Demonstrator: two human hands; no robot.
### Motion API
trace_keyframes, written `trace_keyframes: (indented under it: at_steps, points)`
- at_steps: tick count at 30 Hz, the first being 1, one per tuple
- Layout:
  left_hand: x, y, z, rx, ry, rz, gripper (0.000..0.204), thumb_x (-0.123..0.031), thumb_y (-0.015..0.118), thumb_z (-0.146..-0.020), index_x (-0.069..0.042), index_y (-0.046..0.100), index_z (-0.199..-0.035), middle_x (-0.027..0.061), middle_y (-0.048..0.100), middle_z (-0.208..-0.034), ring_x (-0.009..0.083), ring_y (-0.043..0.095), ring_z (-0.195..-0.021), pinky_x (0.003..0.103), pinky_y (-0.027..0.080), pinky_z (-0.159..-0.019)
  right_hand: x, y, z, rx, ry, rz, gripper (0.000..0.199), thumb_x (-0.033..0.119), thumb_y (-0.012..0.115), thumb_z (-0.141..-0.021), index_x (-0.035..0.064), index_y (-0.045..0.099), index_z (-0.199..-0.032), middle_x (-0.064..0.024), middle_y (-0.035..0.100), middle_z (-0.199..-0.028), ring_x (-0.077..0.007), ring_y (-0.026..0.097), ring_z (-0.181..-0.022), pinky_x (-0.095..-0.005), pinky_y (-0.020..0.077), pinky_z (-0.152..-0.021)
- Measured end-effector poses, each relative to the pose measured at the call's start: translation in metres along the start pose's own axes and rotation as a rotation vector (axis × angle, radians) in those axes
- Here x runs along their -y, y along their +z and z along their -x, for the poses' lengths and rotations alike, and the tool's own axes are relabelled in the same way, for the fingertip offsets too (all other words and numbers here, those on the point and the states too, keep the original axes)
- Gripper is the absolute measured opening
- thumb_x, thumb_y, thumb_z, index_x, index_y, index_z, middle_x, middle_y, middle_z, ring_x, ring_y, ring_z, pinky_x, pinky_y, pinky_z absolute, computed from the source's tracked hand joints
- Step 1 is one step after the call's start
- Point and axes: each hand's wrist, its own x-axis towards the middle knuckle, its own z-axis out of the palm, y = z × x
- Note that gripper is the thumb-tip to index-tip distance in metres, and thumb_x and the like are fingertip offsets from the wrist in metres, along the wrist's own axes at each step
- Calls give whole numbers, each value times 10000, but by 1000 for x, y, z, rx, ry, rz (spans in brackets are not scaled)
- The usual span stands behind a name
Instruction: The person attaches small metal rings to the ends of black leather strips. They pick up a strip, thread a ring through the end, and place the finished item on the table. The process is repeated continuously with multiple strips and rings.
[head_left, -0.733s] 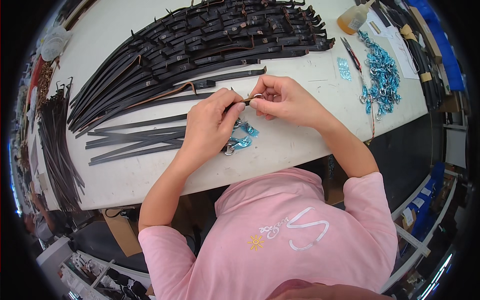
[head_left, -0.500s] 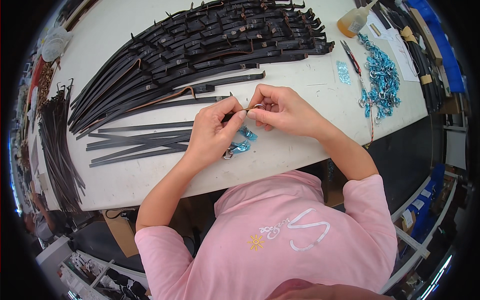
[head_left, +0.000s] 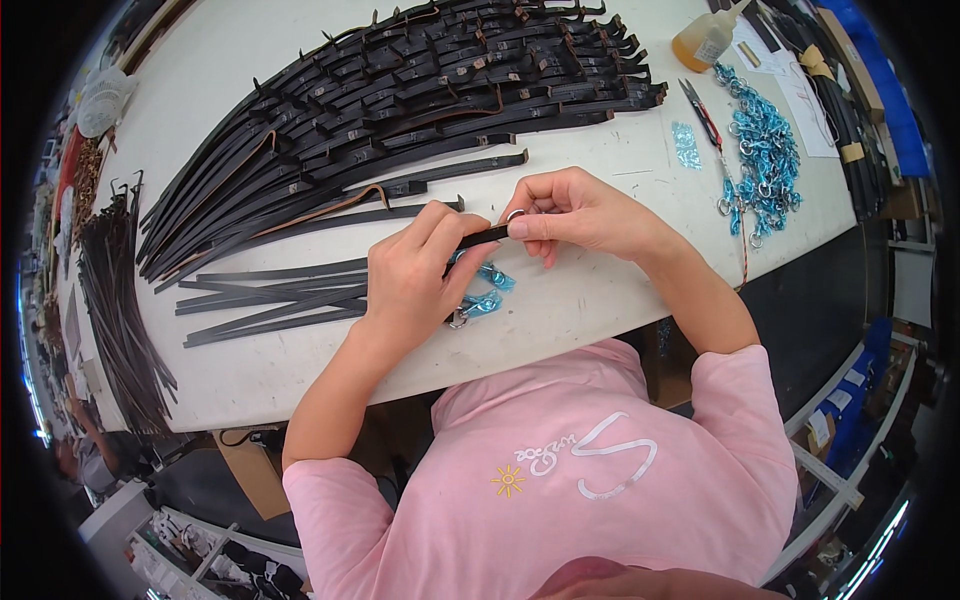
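Observation:
My left hand (head_left: 412,275) is closed on a narrow black strap (head_left: 484,237) above the white table. Thumb and fingers of my right hand (head_left: 575,215) pinch the strap's other end, where a silver metal ring (head_left: 516,214) shows above the thumb. Below my left hand, metal hooks in blue plastic wrap (head_left: 482,303) lie by the ends of several loose black straps (head_left: 270,298). Part of those straps is hidden behind my left hand. Just beyond both hands, a large layered pile of black straps (head_left: 330,155) with bent ends spreads over the table.
At the right lie red-handled snips (head_left: 708,125), a blue plastic piece (head_left: 686,146) and a heap of blue-wrapped metal hooks (head_left: 768,165). A bottle of amber liquid (head_left: 702,45) stands behind them. Another black strap bundle (head_left: 112,300) hangs over the table's left edge.
My hands have drawn slightly apart, and a length of black strap now shows between them. My left hand has shifted a little left; the ring is turned more upright.

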Motion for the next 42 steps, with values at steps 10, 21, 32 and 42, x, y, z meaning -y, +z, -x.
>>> trace_keyframes:
  at_steps: [10,21,32,42]
  points:
    - [6,6,0,-115,83,-72,202,-93,810,-774,-93,702,-945,19,586,-724,178,565,-555,308,427,-489,5,1,-2,-32,-32,61,215,182,688,-963,-23,689,-1027,-36,655,-791,-94,629,-714,-248,552,-638]
    - [7,8,2,-94,19,-26,210,-86,814,-770,-93,708,-951,19,597,-721,174,575,-568,302,421,-491,1,3,-3,-50,-66,124,196,180,676,-964,-11,684,-1008,-36,658,-790,-93,630,-714,-244,546,-639]
    - [2,8,2,-49,-68,85,229,4,782,-804,-33,721,-1021,43,627,-814,88,410,-529,240,340,-473,-2,-1,-5,-32,-30,116,204,184,685,-970,-9,675,-1037,-21,652,-798,-83,633,-707,-232,547,-628]
    - [-6,8,3,-45,-175,114,180,-45,786,-815,-53,718,-981,53,618,-781,177,563,-572,292,432,-502,-4,1,-4,-33,-28,126,209,198,687,-970,-1,672,-1031,-18,648,-800,-76,629,-708,-229,546,-630]
